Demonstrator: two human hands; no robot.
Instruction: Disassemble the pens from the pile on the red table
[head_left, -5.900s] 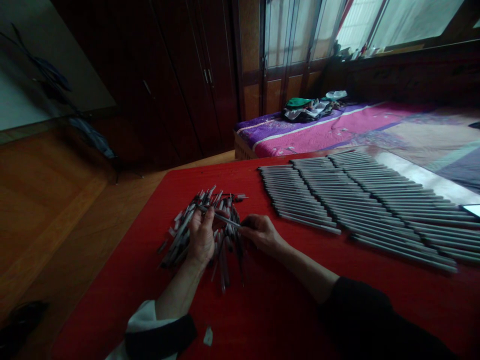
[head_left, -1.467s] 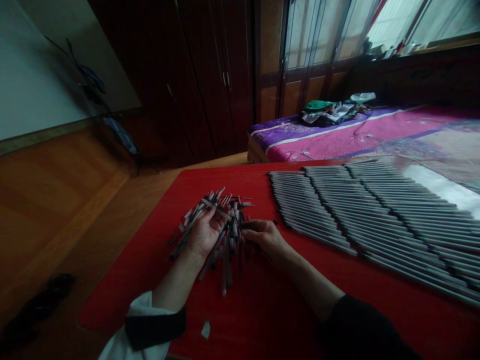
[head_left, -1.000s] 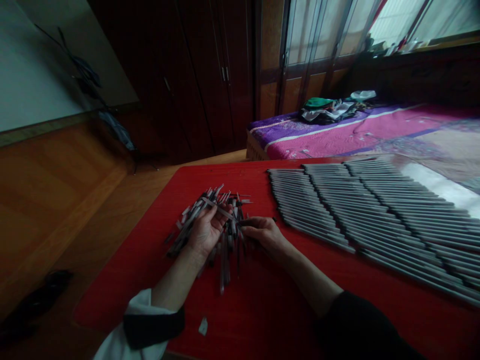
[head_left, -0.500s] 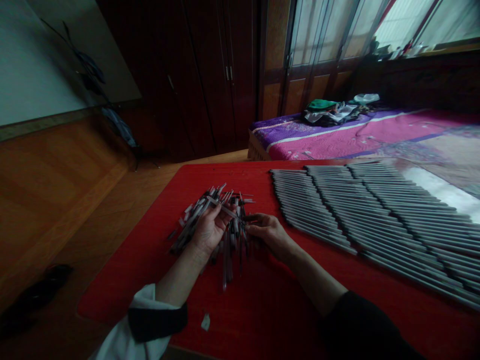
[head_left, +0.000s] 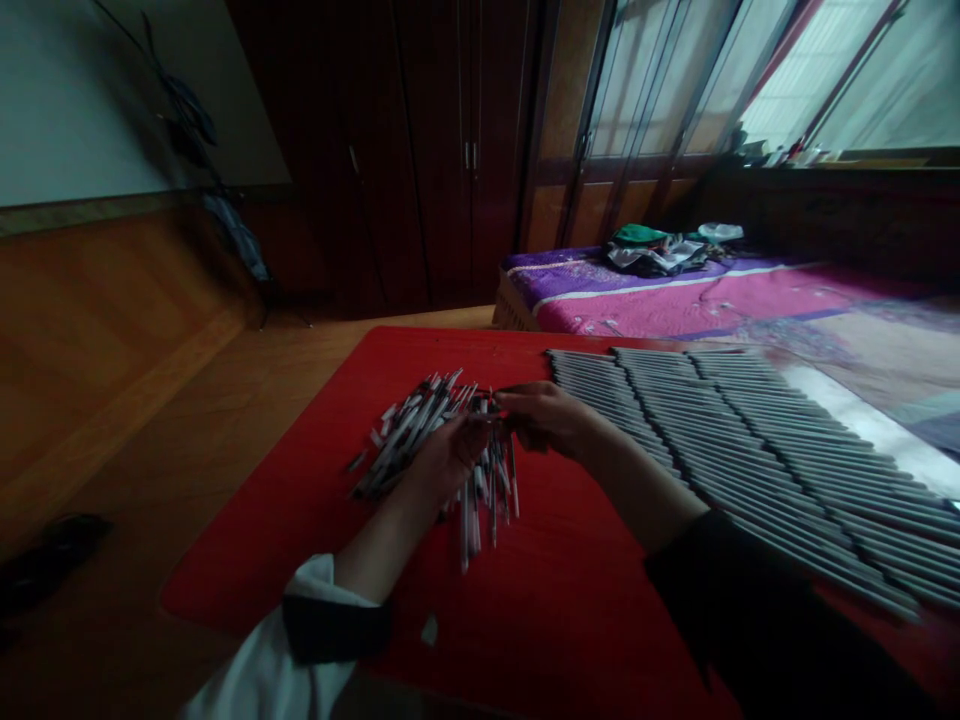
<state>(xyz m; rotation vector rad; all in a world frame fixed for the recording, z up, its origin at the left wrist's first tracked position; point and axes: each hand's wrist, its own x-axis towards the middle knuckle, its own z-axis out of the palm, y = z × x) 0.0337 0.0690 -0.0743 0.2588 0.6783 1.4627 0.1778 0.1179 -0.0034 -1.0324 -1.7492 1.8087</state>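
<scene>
On the red table [head_left: 300,480], a loose pile of slim pen parts [head_left: 409,430], white, clear and dark, lies under and around my hands. My left hand [head_left: 450,458] is closed above the pile, pinching a thin pen tube [head_left: 484,416] that points right. From the right, my right hand [head_left: 551,415] meets it, its fingers closed at the tube's end. Whether the right fingers grip the tube or another small part is hidden by shadow and blur. Several longer clear tubes [head_left: 469,530] stick out of the pile's near side.
Grey pens [head_left: 712,420] with dark ends lie in overlapping rows on the table's right side. A small pale scrap [head_left: 429,630] is near the front edge. Beyond stand a bed [head_left: 675,300] with folded clothes [head_left: 660,250] and dark wardrobes [head_left: 442,150].
My hands have come together; the right hand moved up and left to the tube in the left hand. The left palm has turned downward. The view has tilted slightly.
</scene>
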